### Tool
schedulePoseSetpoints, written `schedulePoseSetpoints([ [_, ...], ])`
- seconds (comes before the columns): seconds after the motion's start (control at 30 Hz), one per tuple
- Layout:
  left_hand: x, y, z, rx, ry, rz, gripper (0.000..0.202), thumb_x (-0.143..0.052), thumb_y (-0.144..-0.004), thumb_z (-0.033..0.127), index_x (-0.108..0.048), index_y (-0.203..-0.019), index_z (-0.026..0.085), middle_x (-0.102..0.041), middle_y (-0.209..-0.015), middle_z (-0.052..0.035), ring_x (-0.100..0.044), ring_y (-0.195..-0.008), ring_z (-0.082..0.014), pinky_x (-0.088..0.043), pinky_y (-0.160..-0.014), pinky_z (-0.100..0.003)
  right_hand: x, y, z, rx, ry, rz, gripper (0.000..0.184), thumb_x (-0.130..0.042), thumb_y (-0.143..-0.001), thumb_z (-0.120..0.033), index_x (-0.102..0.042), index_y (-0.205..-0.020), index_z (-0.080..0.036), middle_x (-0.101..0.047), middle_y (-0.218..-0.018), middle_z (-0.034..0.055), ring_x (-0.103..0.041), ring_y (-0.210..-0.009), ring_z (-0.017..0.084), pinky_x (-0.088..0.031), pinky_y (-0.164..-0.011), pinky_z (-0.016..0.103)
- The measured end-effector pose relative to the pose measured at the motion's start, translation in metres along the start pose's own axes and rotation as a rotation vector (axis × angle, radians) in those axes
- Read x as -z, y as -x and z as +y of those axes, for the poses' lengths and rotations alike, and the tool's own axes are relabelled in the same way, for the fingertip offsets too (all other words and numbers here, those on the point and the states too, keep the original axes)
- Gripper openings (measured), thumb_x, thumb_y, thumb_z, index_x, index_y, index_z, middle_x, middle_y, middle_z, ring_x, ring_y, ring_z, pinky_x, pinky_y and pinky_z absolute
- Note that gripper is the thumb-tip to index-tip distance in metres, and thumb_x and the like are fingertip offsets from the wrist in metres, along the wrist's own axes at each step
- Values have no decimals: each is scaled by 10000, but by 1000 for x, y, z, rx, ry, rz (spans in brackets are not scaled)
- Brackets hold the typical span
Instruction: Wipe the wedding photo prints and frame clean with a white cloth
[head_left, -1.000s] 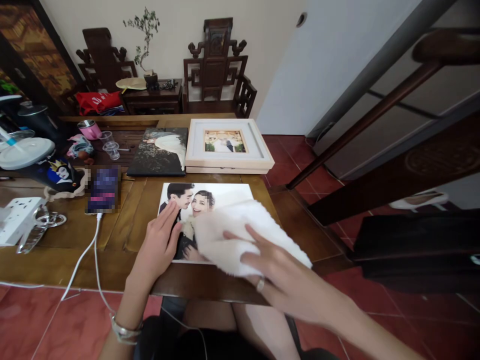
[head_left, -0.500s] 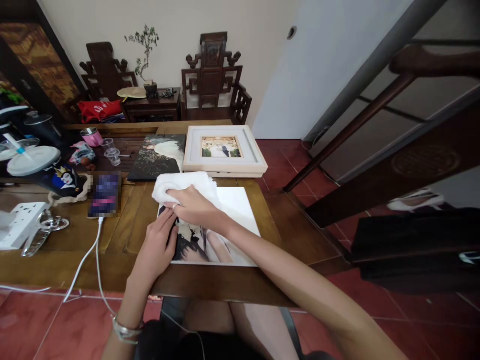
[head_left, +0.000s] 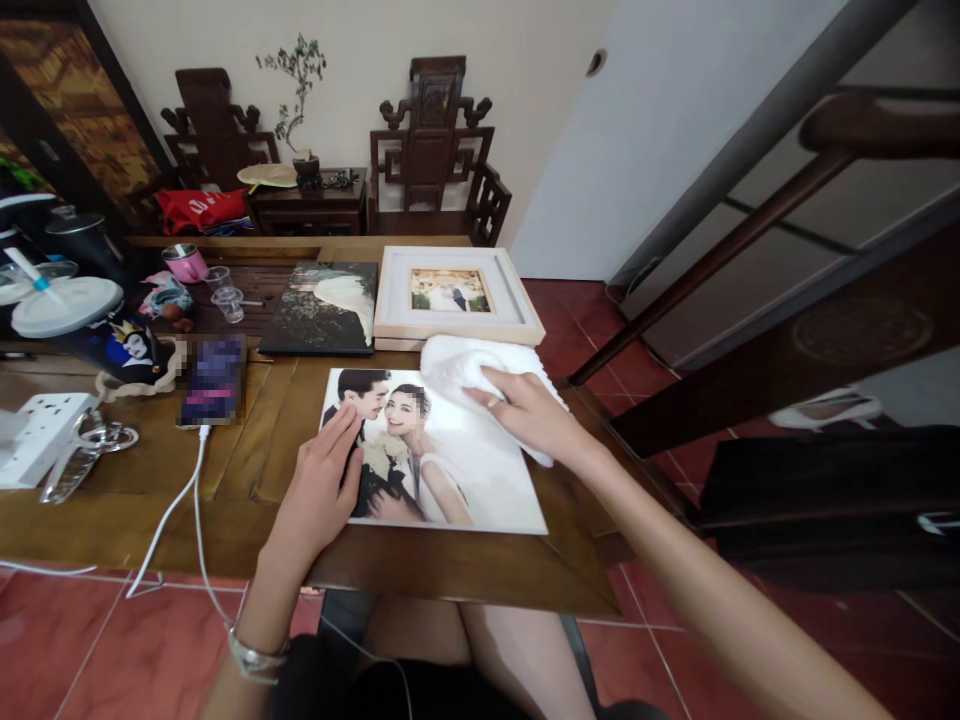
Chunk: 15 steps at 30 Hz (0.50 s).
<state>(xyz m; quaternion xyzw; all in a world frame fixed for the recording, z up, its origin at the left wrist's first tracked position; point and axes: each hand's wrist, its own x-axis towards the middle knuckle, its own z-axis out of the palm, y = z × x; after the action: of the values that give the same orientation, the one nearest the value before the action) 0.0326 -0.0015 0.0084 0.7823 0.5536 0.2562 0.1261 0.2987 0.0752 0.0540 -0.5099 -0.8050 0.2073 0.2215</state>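
A large photo print [head_left: 450, 480] of a couple lies flat near the front edge of the wooden table [head_left: 465, 575]. My left hand [head_left: 319, 495] rests flat on the print's left edge, fingers stretched out, holding it down. At the print's upper right corner, my right hand [head_left: 529, 415] presses a white cloth [head_left: 465, 365] onto it, fingers laid over the cloth.
Behind the print lie a white framed photo [head_left: 457, 295] and a dark photo canvas [head_left: 322, 310]. On the left are a phone [head_left: 212, 380] on a white cable, a white power strip [head_left: 37, 440], cups and clutter. Carved chairs stand at the back; a stair rail runs on the right.
My right hand swept the cloth from the print's lower right to its upper left, then across to the upper right corner. My left hand stayed on the left edge.
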Motion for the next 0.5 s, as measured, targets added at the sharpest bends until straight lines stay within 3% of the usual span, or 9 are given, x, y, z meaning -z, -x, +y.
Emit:
schedulePoseSetpoints([
  [0.1, 0, 0, 0, 10, 3, 13, 447, -380, -986, 240, -422, -1427, 184, -425, -1505, -134, -357, -1418, -248, -351, -1126, -512, -5, 27, -10, 55, 56, -54, 175, -393, -856, -146, -449, -723, -244, -522, -560, -42, -607, -618, 212, -391, -1001, 497],
  [0.2, 0, 0, 1, 28, -4, 8, 453, -375, -988, 246, -411, -1433, 170, -415, -1511, -135, -357, -1418, -246, -354, -1125, -511, -10, 69, -35, 100, 54, -135, 224, -365, -802, -66, -530, -794, -216, -690, -850, 60, -692, -911, 270, -383, -1037, 528],
  [0.27, -1, 0, 1, 28, -8, 2, 455, -372, -989, 245, -408, -1435, 160, -407, -1516, -136, -350, -1421, -244, -347, -1131, -509, -10, 99, -53, 107, 49, -193, 244, -377, -796, -67, -575, -829, -205, -691, -1119, 129, -573, -1217, 319, -379, -1057, 538],
  [0.33, -1, 0, 0, 24, -10, 1, 458, -374, -989, 243, -405, -1437, 157, -399, -1521, -135, -343, -1425, -242, -337, -1139, -505, -6, 123, -67, 113, 34, -278, 248, -410, -780, -64, -605, -831, -210, -621, -1306, 130, -456, -1338, 315, -368, -1086, 516],
  [0.43, -2, 0, 0, 15, -11, 1, 459, -378, -988, 242, -407, -1439, 166, -397, -1523, -132, -340, -1426, -243, -325, -1146, -504, -1, 137, -78, 116, -1, -364, 269, -456, -765, -59, -637, -871, -226, -571, -1386, 86, -427, -1361, 294, -355, -1117, 474],
  [0.5, -2, 0, -1, 13, -12, 1, 458, -380, -987, 247, -413, -1437, 174, -402, -1521, -126, -341, -1425, -244, -320, -1149, -502, 1, 131, -76, 124, -25, -347, 274, -448, -767, -60, -634, -885, -223, -607, -1341, 88, -461, -1337, 299, -361, -1112, 478],
])
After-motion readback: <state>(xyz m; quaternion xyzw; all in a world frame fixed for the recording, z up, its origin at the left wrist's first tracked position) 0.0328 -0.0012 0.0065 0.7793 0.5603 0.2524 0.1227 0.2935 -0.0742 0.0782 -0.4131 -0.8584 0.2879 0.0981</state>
